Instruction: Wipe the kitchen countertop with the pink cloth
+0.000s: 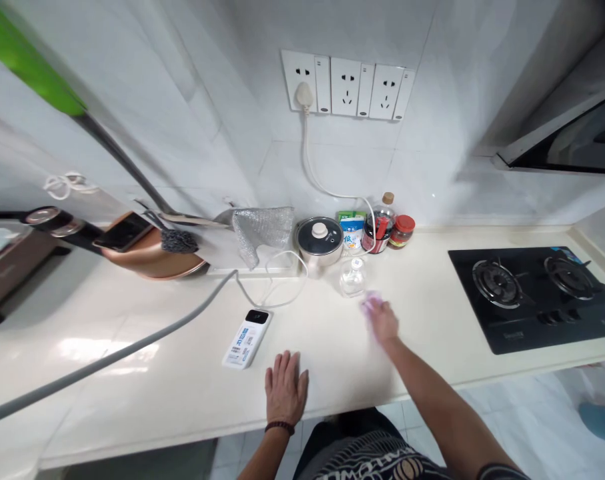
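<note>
My left hand [285, 387] lies flat on the cream countertop [147, 373] near its front edge, fingers stretched out, holding nothing. A white power bank [246, 337] lies just to its upper left. My right hand [381, 321] reaches forward over the counter, closed on a small pale purple cloth [370, 303] pressed to the surface. A clear glass jar [353, 277] stands right behind that hand, not touched.
Small lidded pot [319, 240], salt bag [352, 230], sauce bottle [379, 227] and red-lidded jar [402, 231] line the wall. A black two-burner gas hob [537, 297] is at right. A copper pan [147, 257], silver cloth [259, 230] and grey cable [132, 343] lie left.
</note>
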